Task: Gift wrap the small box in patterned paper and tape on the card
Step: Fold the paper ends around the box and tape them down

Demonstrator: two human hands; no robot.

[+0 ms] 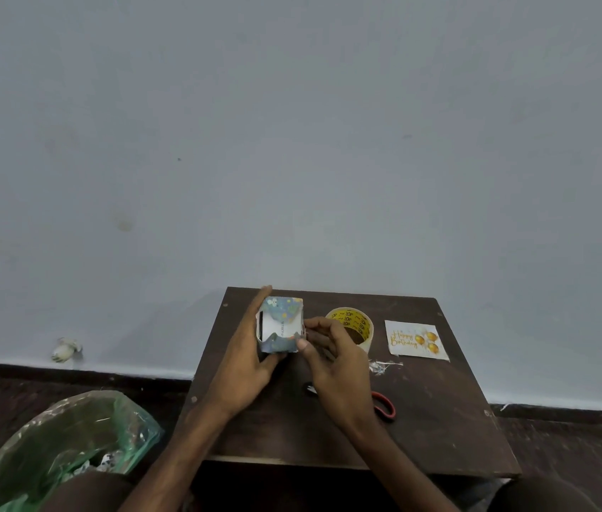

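Note:
A small box [280, 324] partly covered in blue patterned paper is held above the dark wooden table [439, 419]. Its near end shows white between two paper flaps. My left hand [245, 364] grips the box from the left and underneath. My right hand [332, 358] pinches the paper at the box's right edge with thumb and fingertips. A roll of yellow printed tape [356, 323] stands just behind my right hand. The white "Happy Birthday" card [415, 340] with gold balloons lies flat to the right of the tape.
Red-handled scissors [384, 404] lie on the table, mostly hidden under my right wrist. Small paper scraps [380, 366] lie near the tape. A bin lined with a green bag [70, 445] stands on the floor at the left. The wall rises right behind the table.

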